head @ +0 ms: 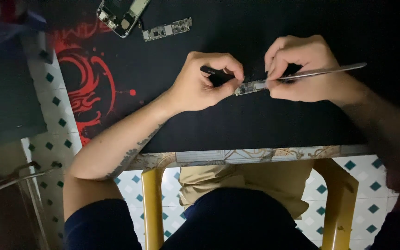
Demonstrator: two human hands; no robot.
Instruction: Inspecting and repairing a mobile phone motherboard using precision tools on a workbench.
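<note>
Nearest, dark-sleeved arms reach over the worktop (255,155). Left hand (204,83) pinches a small circuit board (252,86) at its end and closes on a black tool (211,71); right hand (302,69) grips metal tweezers (322,71), tip at the board. Probing seems underway; steadiness matters. Farther off lie an opened phone (121,14) and second board (167,29).

The opened phone (122,14) is cut off by the top edge.

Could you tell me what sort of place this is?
Probably a small phone repair bench: an opened phone and a bare circuit board lie on a black mat, with metal tweezers in hand.
</note>
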